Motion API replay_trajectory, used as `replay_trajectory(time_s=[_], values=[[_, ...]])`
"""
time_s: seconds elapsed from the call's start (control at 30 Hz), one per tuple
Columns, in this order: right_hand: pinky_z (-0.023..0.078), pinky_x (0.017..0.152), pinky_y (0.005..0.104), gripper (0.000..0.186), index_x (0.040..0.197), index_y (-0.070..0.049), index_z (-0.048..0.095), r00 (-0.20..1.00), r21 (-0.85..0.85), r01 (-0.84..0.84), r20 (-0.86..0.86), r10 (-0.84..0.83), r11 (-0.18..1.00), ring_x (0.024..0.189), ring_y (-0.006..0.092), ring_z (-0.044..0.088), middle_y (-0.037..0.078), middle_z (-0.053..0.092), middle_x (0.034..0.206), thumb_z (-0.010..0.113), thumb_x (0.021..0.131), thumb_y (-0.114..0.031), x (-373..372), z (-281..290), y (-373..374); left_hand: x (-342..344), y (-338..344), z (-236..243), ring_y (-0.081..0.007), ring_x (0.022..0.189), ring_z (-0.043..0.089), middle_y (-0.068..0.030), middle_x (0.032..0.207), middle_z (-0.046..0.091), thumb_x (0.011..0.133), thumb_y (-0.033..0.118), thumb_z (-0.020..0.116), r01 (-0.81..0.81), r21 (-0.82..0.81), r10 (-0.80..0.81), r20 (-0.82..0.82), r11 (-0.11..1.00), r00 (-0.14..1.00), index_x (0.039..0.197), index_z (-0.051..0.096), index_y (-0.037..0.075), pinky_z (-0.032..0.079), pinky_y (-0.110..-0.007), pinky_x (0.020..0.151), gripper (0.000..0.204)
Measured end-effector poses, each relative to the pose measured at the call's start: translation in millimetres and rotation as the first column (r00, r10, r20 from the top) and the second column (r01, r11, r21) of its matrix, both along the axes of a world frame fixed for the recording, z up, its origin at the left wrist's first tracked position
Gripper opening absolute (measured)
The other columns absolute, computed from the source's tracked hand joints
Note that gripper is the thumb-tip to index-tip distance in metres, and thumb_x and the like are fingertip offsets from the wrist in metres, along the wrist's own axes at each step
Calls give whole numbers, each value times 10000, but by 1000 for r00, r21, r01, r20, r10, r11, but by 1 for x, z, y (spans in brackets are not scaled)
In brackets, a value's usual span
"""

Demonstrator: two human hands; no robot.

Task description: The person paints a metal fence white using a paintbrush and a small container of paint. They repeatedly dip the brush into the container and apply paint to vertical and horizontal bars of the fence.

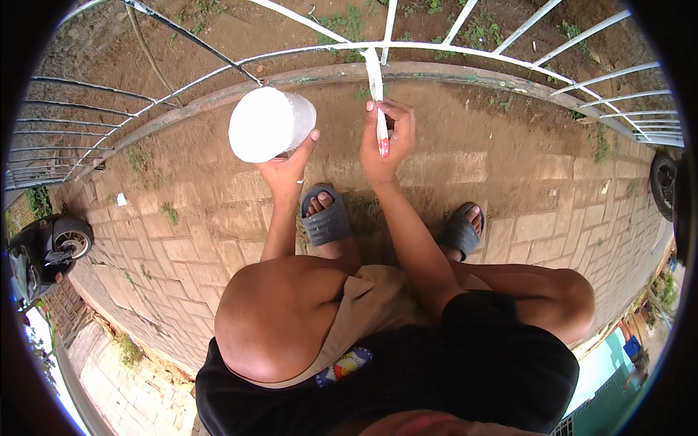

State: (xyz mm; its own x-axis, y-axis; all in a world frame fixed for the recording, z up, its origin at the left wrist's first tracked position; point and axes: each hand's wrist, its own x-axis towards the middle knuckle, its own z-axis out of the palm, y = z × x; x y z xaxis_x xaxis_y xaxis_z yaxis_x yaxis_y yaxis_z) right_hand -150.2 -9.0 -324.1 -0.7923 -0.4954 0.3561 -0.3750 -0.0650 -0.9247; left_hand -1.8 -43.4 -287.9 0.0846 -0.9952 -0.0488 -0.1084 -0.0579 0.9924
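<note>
Head cam is the only feed I've got, and it's a decent look straight down. The left hand (283,173) is wrapped around a white tub (262,125), thumb on the near side; the round end facing me is so blown out I can't tell if that's a lid or white stuff inside. The right hand (390,138), well apart from the left one, has a solid grip on a brush (375,81) with a red-marked handle end. Its whitish bristles point up at the rail of the metal fence (436,46) and overlap it from where I'm watching, but I couldn't swear they're touching. Fence bars on the right look white, several on the left darker. Below the fence there's a low curb (429,70), then bare dirt and paving (538,227), plus two grey sandals (324,219) on the wearer's feet.
</note>
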Motion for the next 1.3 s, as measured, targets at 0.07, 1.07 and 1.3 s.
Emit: replay_trajectory(time_s=[0.07, 1.07, 1.3], values=[[430, 610, 267, 181, 992, -10, 618, 996, 53, -16, 86, 12, 998, 706, 89, 532, 52, 618, 849, 738, 972, -144, -3, -4, -5, 0, 2, -3, -263, 1134, 640, -166, 1262, 622, 703, 82, 937, 2, -36, -1, 25, 999, 1000, 1341, 535, -41, 543, -396, 976, 764], [455, 582, 244, 236, 1076, -42, 518, 891, -273, 64, 448, 68, 960, 696, 105, 619, 83, 656, 893, 705, 999, -164, 0, -7, -20, 11, 3, 2, -258, 1149, 637, -168, 1247, 635, 726, 42, 921, -50, -13, 50, 26, 999, 998, 1326, 548, -53, 534, -394, 991, 712], [423, 546, 243, 265, 1071, -63, 489, 672, -300, 67, 719, 180, 951, 650, 115, 627, 53, 616, 817, 693, 1011, -221, 26, 21, -36, 10, 0, -8, -254, 1171, 621, -161, 1277, 625, 725, 39, 922, -25, -88, 24, -7, 996, 1000, 1351, 531, -47, 504, -399, 1033, 744]])
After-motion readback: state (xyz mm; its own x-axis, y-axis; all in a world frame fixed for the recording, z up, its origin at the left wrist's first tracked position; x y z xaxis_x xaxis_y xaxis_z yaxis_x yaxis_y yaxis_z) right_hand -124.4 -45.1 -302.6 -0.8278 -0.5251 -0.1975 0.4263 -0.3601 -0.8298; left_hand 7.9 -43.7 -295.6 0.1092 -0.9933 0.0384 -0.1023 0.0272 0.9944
